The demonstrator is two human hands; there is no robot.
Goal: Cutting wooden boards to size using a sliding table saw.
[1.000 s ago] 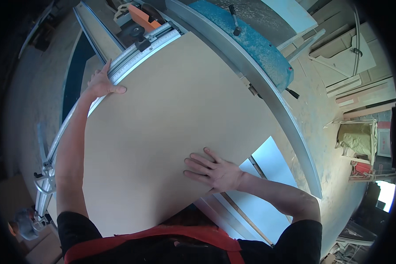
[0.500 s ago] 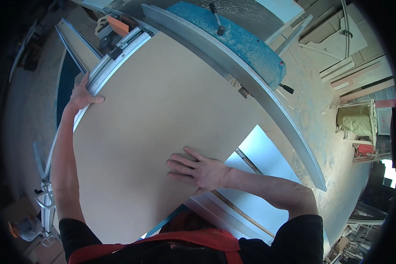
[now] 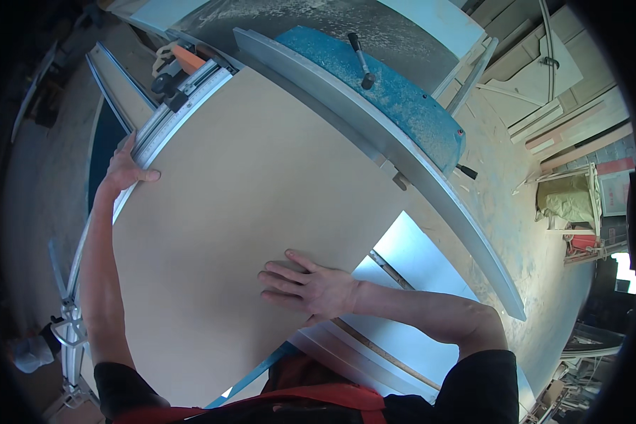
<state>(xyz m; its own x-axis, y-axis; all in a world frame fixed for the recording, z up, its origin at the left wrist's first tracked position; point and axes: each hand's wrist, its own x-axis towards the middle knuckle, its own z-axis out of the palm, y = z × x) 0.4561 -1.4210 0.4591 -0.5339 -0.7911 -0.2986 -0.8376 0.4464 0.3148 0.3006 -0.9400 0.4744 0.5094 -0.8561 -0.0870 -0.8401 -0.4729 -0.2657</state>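
A large beige board [image 3: 212, 184] lies flat in front of me, its far left edge along an aluminium fence [image 3: 162, 127] with a scale. My left hand [image 3: 128, 169] grips this fence at the board's left edge, thumb resting over the board and fingers on the rail. My right hand [image 3: 311, 286] is flat on the board's near right part, fingers stretched and slightly spread. Beyond the board's far right edge runs a long grey metal fence [image 3: 445, 191]. A blue, dust-covered saw guard [image 3: 374, 92] with black-handled levers stands behind that.
A shiny metal table surface [image 3: 417, 261] with a dark slot lies beneath my right forearm. A black clamp-like stop [image 3: 166, 85] and an orange piece [image 3: 188, 59] are on the far end of the aluminium fence. Wooden panels [image 3: 523, 78] and a rack with an olive sack [image 3: 567, 198] stand at right.
The board, the aluminium fence and both my hands have shifted slightly left in view. The saw guard appears a little lower and farther right. My hands keep the same hold and pose.
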